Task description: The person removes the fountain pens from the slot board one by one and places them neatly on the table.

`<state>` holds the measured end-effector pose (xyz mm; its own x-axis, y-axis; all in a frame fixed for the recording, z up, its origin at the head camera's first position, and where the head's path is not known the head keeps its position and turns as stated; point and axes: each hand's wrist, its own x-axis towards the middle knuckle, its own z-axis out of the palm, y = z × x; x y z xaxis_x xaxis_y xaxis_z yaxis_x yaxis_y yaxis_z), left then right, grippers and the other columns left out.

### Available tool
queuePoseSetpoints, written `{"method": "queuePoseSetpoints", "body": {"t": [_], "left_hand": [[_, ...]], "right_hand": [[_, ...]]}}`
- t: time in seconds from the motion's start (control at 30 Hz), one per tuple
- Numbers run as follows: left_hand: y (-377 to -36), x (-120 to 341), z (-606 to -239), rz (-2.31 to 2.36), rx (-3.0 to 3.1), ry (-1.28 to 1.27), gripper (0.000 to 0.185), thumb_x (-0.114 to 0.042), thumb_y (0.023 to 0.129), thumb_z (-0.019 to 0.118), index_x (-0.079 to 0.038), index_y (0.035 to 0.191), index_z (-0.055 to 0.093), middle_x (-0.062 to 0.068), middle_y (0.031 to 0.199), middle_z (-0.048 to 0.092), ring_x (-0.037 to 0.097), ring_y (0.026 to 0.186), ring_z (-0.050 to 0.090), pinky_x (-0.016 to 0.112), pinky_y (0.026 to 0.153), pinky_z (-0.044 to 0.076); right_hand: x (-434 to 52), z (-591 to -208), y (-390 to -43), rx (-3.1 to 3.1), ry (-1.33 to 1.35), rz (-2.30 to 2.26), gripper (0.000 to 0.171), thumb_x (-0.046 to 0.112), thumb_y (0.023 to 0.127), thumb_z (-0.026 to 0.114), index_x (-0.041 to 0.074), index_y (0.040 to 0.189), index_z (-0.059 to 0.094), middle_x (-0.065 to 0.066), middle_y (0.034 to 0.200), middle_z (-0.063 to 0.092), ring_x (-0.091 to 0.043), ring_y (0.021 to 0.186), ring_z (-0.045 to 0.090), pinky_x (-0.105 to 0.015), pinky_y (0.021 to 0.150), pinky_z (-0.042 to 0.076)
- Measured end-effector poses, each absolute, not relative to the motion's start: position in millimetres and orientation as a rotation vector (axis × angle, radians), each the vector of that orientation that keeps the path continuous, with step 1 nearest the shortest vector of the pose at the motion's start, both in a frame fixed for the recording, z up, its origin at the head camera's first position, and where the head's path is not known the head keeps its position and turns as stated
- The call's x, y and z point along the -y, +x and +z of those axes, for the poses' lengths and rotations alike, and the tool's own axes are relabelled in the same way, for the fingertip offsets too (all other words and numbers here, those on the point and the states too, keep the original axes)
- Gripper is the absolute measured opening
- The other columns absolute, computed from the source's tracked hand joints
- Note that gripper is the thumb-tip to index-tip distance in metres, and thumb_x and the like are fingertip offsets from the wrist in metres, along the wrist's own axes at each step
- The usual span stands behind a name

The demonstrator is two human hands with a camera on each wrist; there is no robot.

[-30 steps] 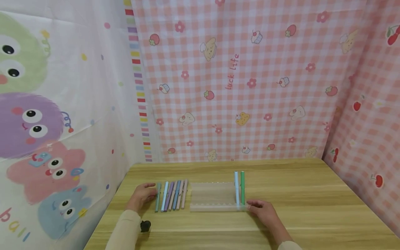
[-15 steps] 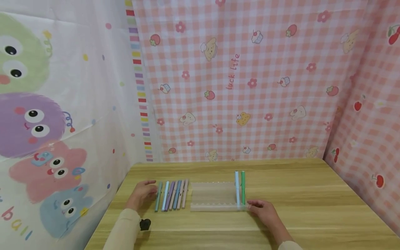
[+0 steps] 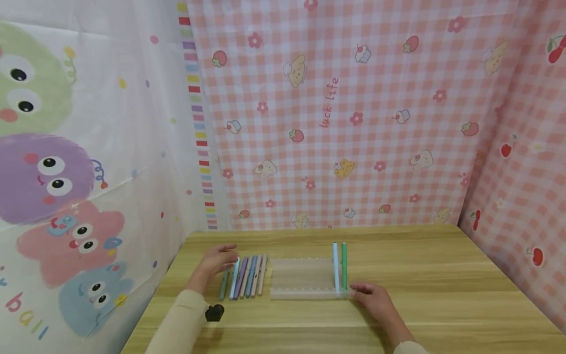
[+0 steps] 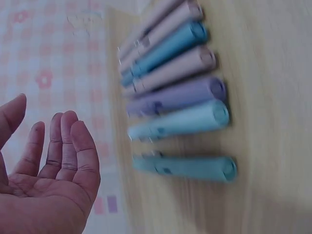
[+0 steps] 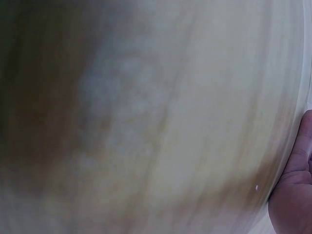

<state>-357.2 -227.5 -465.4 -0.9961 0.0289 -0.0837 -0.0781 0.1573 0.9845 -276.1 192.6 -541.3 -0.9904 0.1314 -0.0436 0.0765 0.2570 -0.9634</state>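
Several pastel pens (image 3: 244, 278) lie side by side on the wooden table (image 3: 424, 275). My left hand (image 3: 221, 258) hovers over their far ends with straight fingers and holds nothing. In the left wrist view, the open palm of that left hand (image 4: 51, 168) is just left of the pens (image 4: 178, 100), apart from them. A clear plastic rack (image 3: 300, 279) lies to the right of the row. It holds a light blue pen (image 3: 335, 268) and a green pen (image 3: 344, 265) at its right end. My right hand (image 3: 363, 291) rests on the table with its fingers against the rack's near right corner.
Patterned cloth walls close in the table on the left (image 3: 88, 172), back (image 3: 336, 123) and right (image 3: 522, 162). The right wrist view is a blur of table surface (image 5: 146, 122), with a bit of my right hand (image 5: 297, 190) at its edge.
My left hand has lifted from beside the leftmost pen and moved forward and right, over the pens' far ends. The right hand, rack and pens have stayed put.
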Motion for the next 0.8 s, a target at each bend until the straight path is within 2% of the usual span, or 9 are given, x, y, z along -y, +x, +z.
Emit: {"method": "queuePoseSetpoints", "body": {"t": [0.23, 0.47, 0.8], "left_hand": [[-355.5, 198.9, -459.6, 1.999, -2.262, 0.057, 0.044, -0.003, 0.094, 0.060, 0.012, 0.134, 0.050, 0.019, 0.115, 0.062, 0.025, 0.097, 0.062, 0.048, 0.096, 0.050], [-346.2, 161.5, -459.8, 1.953, -2.235, 0.120, 0.040, -0.001, 0.093, 0.061, 0.009, 0.132, 0.055, 0.021, 0.118, 0.061, 0.036, 0.107, 0.060, 0.050, 0.095, 0.049], [-334.7, 112.4, -466.7, 1.917, -2.151, 0.250, 0.040, -0.006, 0.094, 0.065, 0.009, 0.129, 0.055, 0.019, 0.115, 0.063, 0.024, 0.099, 0.063, 0.046, 0.093, 0.052]], "right_hand": [[-192.5, -542.1, -276.5, 2.451, -0.199, 1.873, 0.021, -0.001, 0.089, 0.067, -0.010, 0.108, 0.069, -0.016, 0.103, 0.070, -0.019, 0.088, 0.064, -0.029, 0.075, 0.055], [-193.4, -542.1, -276.4, 2.470, -0.195, 1.855, 0.021, 0.000, 0.089, 0.068, -0.008, 0.108, 0.070, -0.016, 0.103, 0.070, -0.019, 0.090, 0.064, -0.031, 0.076, 0.055], [-194.4, -544.4, -277.7, 2.475, -0.196, 1.860, 0.020, 0.001, 0.090, 0.067, -0.007, 0.108, 0.071, -0.015, 0.104, 0.070, -0.018, 0.089, 0.063, -0.029, 0.075, 0.055]]}}
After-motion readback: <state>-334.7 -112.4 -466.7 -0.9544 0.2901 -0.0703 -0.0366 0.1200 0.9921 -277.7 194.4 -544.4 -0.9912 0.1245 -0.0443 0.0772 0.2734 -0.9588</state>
